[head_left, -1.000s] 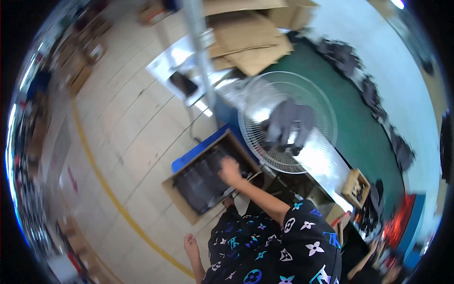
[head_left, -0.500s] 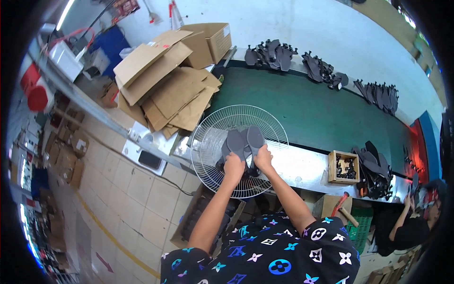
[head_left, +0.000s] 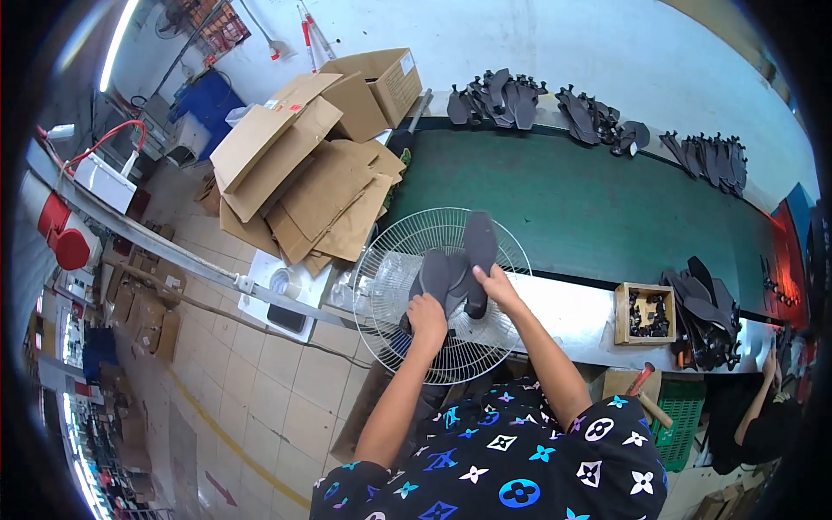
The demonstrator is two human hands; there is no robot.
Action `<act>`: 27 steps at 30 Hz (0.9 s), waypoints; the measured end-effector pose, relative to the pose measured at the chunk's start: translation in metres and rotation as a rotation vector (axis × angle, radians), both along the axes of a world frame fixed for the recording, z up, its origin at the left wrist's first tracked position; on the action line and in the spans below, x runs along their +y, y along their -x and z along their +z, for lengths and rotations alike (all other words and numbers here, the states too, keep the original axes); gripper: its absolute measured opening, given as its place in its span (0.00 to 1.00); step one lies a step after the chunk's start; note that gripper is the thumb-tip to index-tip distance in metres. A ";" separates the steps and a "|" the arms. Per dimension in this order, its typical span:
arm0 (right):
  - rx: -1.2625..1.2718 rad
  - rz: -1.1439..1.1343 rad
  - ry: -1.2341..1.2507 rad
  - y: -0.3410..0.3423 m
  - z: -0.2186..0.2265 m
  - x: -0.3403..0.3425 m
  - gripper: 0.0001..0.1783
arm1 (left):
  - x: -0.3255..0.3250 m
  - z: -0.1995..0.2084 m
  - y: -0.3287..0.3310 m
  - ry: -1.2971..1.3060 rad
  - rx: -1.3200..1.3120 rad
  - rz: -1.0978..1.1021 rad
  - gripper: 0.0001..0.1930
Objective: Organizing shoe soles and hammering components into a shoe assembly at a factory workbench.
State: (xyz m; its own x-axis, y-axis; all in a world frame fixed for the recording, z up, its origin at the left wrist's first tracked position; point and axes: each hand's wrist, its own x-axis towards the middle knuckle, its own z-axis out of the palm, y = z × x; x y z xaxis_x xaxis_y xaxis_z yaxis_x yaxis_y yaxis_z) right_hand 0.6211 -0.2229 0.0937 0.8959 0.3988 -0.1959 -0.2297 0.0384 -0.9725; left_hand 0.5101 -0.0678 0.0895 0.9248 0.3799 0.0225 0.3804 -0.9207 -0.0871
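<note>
My right hand [head_left: 497,288] is closed on the near end of a dark grey sandal sole [head_left: 480,239], holding it up and tilted away from me. My left hand [head_left: 425,321] is closed around the near end of another grey sandal sole [head_left: 435,275]. More dark soles sit between and below the two, partly hidden by my hands. Both hands work over a round white wire fan guard [head_left: 381,238], above clear plastic [head_left: 381,270] that shows through the wires.
Beyond lies a green conveyor belt [head_left: 529,182] with piles of dark soles [head_left: 503,100] along its far edge. Flattened cardboard [head_left: 325,204] is stacked at left. On the right stand a wooden box of small black parts [head_left: 646,314], more soles [head_left: 702,299], a hammer [head_left: 646,397] and a green crate [head_left: 674,425]. A co-worker [head_left: 767,416] sits at far right.
My right hand has lifted its sandal sole up and away from the one in my left hand. The left hand stays low with its sole. The whole view has shifted slightly.
</note>
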 end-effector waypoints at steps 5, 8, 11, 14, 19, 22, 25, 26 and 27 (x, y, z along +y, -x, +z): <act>0.387 0.198 -0.313 0.021 0.045 -0.026 0.20 | 0.003 0.024 0.004 0.635 -0.460 -0.142 0.13; 0.367 0.204 -0.385 0.045 0.069 -0.019 0.21 | -0.002 0.038 0.020 1.003 -0.560 0.026 0.10; 0.286 0.251 -0.307 0.060 0.087 -0.009 0.21 | -0.016 0.068 0.044 1.623 -0.682 -0.014 0.13; 0.261 0.305 -0.213 0.081 0.104 -0.002 0.19 | -0.020 0.091 0.080 1.940 -0.731 0.029 0.16; 0.290 0.433 -0.120 0.142 0.120 0.008 0.18 | -0.020 0.080 0.153 2.049 -0.753 0.054 0.21; 0.316 0.520 -0.036 0.172 0.113 0.015 0.18 | -0.024 0.079 0.191 2.137 -0.760 0.127 0.21; 0.384 0.598 -0.015 0.199 0.104 0.025 0.18 | -0.019 0.073 0.232 2.234 -0.819 0.220 0.22; 0.388 0.614 -0.023 0.207 0.098 0.030 0.18 | -0.015 0.066 0.243 2.333 -0.852 0.195 0.21; 0.398 0.631 0.023 0.214 0.090 0.032 0.17 | -0.013 0.058 0.256 2.357 -0.852 0.199 0.21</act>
State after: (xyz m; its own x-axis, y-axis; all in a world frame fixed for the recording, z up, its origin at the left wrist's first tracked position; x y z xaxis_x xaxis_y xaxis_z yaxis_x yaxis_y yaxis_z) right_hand 0.4076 -0.1905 0.1837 0.3579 0.8056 -0.4721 -0.5363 -0.2365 -0.8102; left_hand 0.2539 -0.0804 0.1477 0.9155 0.3571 -0.1854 -0.1604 0.7465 0.6458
